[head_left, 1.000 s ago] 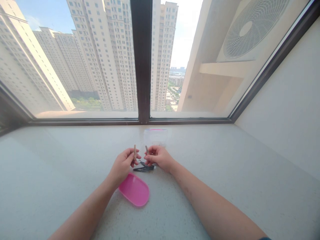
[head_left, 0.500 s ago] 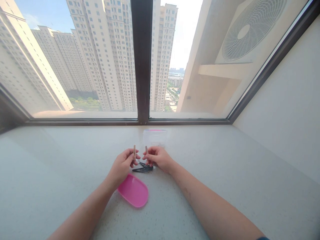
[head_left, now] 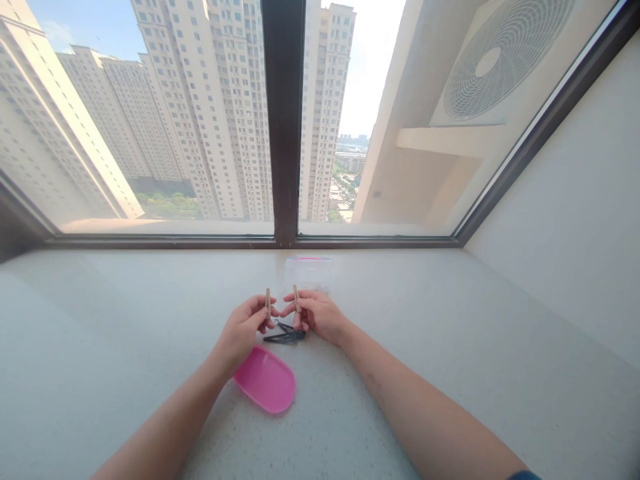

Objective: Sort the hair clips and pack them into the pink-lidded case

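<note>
While your left hand [head_left: 241, 327] pinches tan peg [head_left: 269, 303] upright, your right hand [head_left: 320, 315] pinches second peg [head_left: 297, 299] just beside it; black clips [head_left: 283, 339] below both grips, pink dish [head_left: 266, 383] near left hand.

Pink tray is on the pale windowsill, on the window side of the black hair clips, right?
Not the window side: the head view shows the pink tray on the person's side of the black hair clips, on the pale windowsill.

Seemingly a high-rise home: below the fingers [head_left: 256, 303] spreads a pale windowsill [head_left: 425, 320]; beyond them, a dark window frame [head_left: 286, 133] fronts apartment towers [head_left: 193, 100], and beyond to their right, outside, an air-conditioning unit [head_left: 507, 60].
</note>
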Motion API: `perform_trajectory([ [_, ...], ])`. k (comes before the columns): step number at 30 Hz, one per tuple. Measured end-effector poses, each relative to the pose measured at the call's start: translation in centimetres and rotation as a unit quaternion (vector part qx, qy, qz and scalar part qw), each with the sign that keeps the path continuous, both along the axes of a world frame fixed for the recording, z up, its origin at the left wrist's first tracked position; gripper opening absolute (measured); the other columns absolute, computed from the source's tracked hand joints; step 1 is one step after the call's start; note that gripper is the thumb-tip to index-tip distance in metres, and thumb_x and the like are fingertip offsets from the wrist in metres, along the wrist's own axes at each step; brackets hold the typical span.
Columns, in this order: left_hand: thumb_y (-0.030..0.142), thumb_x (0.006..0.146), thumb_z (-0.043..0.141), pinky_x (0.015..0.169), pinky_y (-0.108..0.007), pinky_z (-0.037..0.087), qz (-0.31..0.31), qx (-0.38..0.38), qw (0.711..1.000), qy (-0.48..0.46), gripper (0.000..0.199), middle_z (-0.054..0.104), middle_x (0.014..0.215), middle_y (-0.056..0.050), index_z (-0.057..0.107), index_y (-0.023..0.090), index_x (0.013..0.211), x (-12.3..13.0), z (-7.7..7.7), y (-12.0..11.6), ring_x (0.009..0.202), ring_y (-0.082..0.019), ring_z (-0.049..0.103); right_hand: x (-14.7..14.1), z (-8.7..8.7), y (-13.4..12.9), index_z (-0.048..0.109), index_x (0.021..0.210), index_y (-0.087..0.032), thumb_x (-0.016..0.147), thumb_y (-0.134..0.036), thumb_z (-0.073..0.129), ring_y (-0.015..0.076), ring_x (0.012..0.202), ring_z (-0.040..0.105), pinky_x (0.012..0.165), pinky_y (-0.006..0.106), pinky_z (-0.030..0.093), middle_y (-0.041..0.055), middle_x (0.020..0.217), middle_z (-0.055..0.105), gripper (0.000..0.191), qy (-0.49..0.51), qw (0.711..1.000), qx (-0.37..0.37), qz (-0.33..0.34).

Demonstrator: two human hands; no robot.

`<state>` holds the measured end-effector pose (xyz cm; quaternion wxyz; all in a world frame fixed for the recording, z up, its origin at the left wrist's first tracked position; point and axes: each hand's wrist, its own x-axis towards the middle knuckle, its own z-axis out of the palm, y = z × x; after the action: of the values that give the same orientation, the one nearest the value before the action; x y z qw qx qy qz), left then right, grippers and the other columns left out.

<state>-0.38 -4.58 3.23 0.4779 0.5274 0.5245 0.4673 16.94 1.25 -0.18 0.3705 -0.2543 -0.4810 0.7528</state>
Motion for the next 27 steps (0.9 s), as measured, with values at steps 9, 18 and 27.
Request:
perform_trajectory([
  [9, 0.029, 0.076, 0.051, 0.058, -0.026, 0.039, 0.001, 0.001, 1.000, -0.013, 0.027, 0.061, 0.078, -0.004, 0.057, 0.013, 0.096, 0.29, 0.41, -0.17, 0.059, -0.013, 0.051, 0.17, -0.08, -0.02, 0.052, 0.092, -0.015, 0.078, -0.023, 0.045, 0.0090, 0.041, 0.053, 0.035, 0.018, 0.028, 0.0077, 0.077, 0.072, 0.018, 0.000, 1.000, 0.019, 0.006],
  [18, 0.032, 0.076, 0.053, 0.057, -0.026, 0.041, 0.010, 0.016, 1.000, -0.003, 0.026, 0.063, 0.075, -0.003, 0.058, 0.014, 0.094, 0.39, 0.55, -0.29, 0.057, -0.012, 0.052, 0.21, -0.08, -0.14, 0.052, 0.091, -0.015, 0.080, -0.030, 0.053, 0.0078, 0.042, 0.053, 0.036, 0.016, 0.031, 0.0079, 0.080, 0.072, 0.019, -0.002, 0.999, 0.039, 0.026],
  [27, 0.034, 0.077, 0.055, 0.058, -0.026, 0.042, 0.007, 0.030, 0.999, 0.018, 0.026, 0.064, 0.073, -0.003, 0.058, 0.014, 0.093, 0.25, 0.31, -0.13, 0.057, -0.013, 0.052, 0.22, 0.14, -0.38, 0.053, 0.091, -0.015, 0.080, -0.033, 0.056, 0.0081, 0.045, 0.055, 0.038, 0.017, 0.034, 0.0075, 0.079, 0.071, 0.021, -0.014, 0.998, 0.061, 0.023],
])
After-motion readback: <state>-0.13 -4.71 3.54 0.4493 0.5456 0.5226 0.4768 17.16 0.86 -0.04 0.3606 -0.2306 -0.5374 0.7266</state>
